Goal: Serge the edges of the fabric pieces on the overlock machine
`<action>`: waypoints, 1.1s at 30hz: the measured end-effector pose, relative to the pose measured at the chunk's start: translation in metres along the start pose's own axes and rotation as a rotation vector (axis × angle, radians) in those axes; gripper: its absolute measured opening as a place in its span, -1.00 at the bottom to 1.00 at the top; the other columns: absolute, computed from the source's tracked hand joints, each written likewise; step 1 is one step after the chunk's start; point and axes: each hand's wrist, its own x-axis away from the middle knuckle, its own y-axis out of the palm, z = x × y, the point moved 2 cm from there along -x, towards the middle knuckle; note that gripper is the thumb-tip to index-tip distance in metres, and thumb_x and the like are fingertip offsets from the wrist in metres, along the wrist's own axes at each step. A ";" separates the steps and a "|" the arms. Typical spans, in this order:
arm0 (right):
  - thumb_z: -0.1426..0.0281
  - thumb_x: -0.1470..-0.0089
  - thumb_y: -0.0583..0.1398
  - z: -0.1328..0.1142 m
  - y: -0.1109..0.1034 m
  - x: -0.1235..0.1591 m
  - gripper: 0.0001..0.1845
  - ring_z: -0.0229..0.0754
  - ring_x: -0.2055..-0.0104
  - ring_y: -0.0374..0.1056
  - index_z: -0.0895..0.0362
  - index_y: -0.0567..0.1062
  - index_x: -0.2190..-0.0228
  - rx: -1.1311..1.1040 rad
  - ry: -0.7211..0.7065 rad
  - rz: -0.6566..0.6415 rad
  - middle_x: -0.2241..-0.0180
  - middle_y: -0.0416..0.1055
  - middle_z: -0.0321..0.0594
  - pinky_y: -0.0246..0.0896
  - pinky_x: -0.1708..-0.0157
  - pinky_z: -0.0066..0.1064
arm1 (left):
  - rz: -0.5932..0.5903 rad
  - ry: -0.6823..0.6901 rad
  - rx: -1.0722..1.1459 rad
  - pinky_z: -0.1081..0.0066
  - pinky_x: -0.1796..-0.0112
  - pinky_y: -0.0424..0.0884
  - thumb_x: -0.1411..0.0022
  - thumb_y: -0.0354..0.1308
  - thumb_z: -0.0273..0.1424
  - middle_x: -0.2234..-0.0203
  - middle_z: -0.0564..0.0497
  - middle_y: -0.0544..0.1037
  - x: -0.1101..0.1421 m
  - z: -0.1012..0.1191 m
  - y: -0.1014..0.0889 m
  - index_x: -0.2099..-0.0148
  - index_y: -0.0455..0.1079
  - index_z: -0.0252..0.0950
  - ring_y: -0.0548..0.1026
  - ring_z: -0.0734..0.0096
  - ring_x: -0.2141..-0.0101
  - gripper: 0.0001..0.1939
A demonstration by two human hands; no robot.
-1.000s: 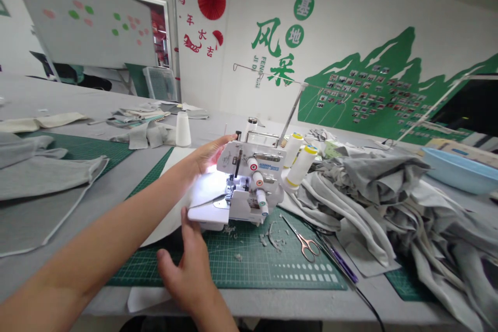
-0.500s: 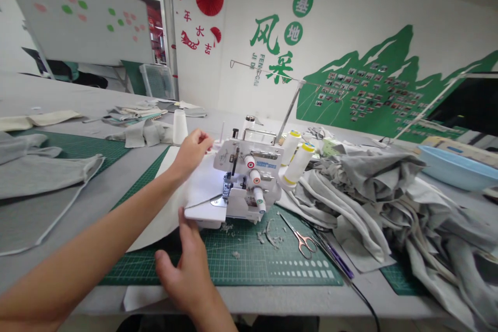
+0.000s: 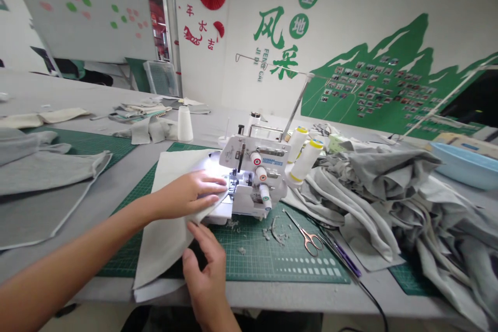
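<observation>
Our L hand (image 3: 187, 194) lies flat, palm down, w/ L fingers (image 3: 212, 187) extended & close together, pointing to the R of view. L forearm (image 3: 78, 241) reaches in from the lower L edge, nearly level, wrist fairly straight. R hand (image 3: 206, 270) sits lower, back up, w/ R fingers (image 3: 206, 233) slightly curled & R thumb (image 3: 189, 262) spread apart from them. R wrist (image 3: 216, 316) runs off the bottom edge. Both hands bare, near each other, not touching.

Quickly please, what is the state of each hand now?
Left hand: open, flat on the cloth.
Right hand: half-closed at the cloth edge, grip unclear.
</observation>
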 end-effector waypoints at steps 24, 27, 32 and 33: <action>0.64 0.03 0.22 -0.017 -0.045 0.026 -0.73 -0.23 0.44 0.47 0.05 0.63 0.44 -0.029 -0.107 0.421 0.49 0.53 -0.33 0.38 0.39 -0.52 | 0.035 -0.027 -0.395 0.03 -0.03 0.42 -0.38 0.08 -0.22 -0.14 -0.16 0.49 0.014 0.062 0.018 -0.21 0.37 -0.36 0.45 -0.01 -0.04 -0.54; 0.66 0.06 0.22 -0.020 -0.047 0.023 -0.72 -0.26 0.48 0.47 0.05 0.63 0.47 0.012 -0.154 0.411 0.52 0.52 -0.36 0.37 0.43 -0.56 | 0.053 -0.042 -0.414 0.00 -0.07 0.40 -0.38 0.08 -0.20 -0.17 -0.19 0.46 0.015 0.056 0.022 -0.26 0.33 -0.36 0.43 -0.05 -0.10 -0.50; 0.66 0.04 0.20 -0.015 -0.047 0.024 -0.71 -0.27 0.47 0.46 0.06 0.61 0.44 0.030 -0.152 0.354 0.50 0.52 -0.37 0.36 0.43 -0.57 | 0.051 -0.045 -0.396 0.02 -0.13 0.37 -0.40 0.04 -0.18 -0.24 -0.17 0.39 0.017 0.047 0.027 -0.30 0.29 -0.30 0.39 -0.02 -0.18 -0.48; 0.65 0.01 0.20 -0.013 -0.047 0.025 -0.72 -0.27 0.45 0.46 0.05 0.60 0.43 0.026 -0.142 0.340 0.50 0.51 -0.36 0.36 0.42 -0.56 | 0.047 -0.047 -0.386 0.03 -0.14 0.37 -0.40 0.04 -0.18 -0.25 -0.17 0.37 0.018 0.046 0.027 -0.32 0.28 -0.29 0.38 -0.01 -0.20 -0.47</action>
